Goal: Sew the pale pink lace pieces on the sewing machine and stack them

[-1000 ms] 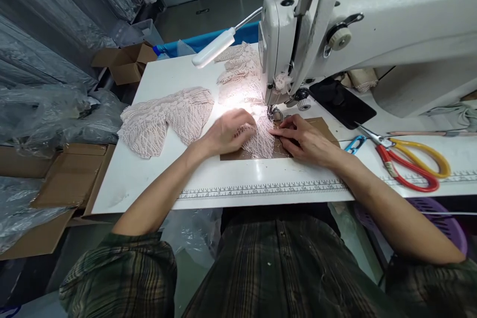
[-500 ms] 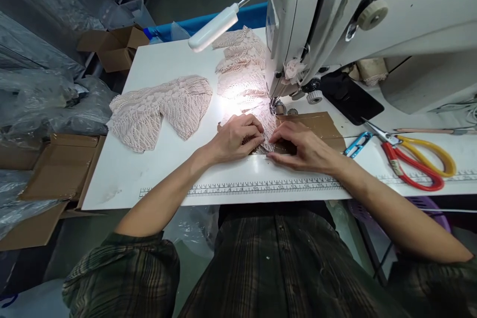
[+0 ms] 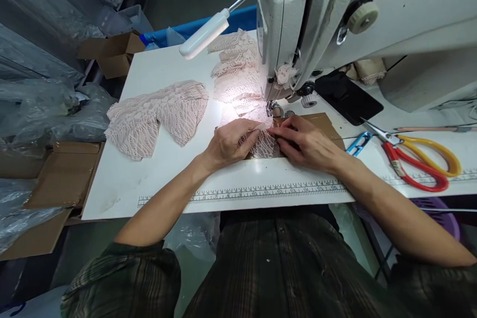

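Pale pink lace fabric (image 3: 238,84) runs in folds along the left of the sewing machine (image 3: 283,35) and down to its needle area. My left hand (image 3: 233,143) pinches the near end of this lace between thumb and fingers, just in front of the presser foot (image 3: 269,107). Close on its right, my right hand (image 3: 307,143) has thumb and index finger together at the lace's edge, its palm over a brown taped sheet (image 3: 324,126) on the table. The fingertips partly hide the gripped edge. A second lace piece (image 3: 160,114) lies spread at the left.
Scissors with red and yellow handles (image 3: 417,156), a blue thread snipper (image 3: 358,144) and a black phone (image 3: 348,97) lie on the right. A lamp (image 3: 204,35) hangs above the lace. A printed ruler (image 3: 261,193) follows the table's front edge. Cardboard boxes (image 3: 67,174) stand at left.
Both hands have shifted their grip on the lace's near end, and its edge is now raised between the fingertips. More patterned lace shows below them. The camera view has shifted slightly.
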{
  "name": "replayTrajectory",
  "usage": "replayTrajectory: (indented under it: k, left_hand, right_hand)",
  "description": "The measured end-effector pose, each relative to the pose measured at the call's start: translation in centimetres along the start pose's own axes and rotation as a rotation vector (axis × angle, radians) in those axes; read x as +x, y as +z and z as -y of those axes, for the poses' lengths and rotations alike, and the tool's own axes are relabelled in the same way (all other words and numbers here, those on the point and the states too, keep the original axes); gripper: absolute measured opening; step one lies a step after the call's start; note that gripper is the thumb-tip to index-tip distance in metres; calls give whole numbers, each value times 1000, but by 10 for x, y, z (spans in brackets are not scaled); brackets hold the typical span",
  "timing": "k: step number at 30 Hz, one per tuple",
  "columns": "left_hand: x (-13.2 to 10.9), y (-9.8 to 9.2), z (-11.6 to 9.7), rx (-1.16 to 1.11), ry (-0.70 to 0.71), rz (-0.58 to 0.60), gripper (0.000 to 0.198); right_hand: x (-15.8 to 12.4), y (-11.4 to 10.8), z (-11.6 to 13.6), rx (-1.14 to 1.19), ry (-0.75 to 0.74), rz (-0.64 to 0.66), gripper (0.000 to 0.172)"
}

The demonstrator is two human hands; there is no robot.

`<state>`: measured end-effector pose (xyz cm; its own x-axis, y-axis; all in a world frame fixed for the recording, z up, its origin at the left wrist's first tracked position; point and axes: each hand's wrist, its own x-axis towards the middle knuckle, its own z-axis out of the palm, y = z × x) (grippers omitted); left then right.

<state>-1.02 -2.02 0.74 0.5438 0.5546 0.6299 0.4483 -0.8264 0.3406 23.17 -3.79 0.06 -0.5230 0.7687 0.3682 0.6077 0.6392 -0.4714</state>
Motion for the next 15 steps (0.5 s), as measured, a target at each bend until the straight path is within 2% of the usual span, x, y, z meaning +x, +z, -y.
replayTrajectory:
  k: [4,10,15]
  left_hand:
    - [0,1,1,-44,3,46,16]
    - [-1,5,9,-20,102,193,14]
    - [3,3,10,67,214,235,9]
  right_hand:
    - [-2,1,-1,-43,-93,80,39]
    - [-4,-6,7,11,-56,172,39]
    - [6,-22,-9,170,-26,215,35]
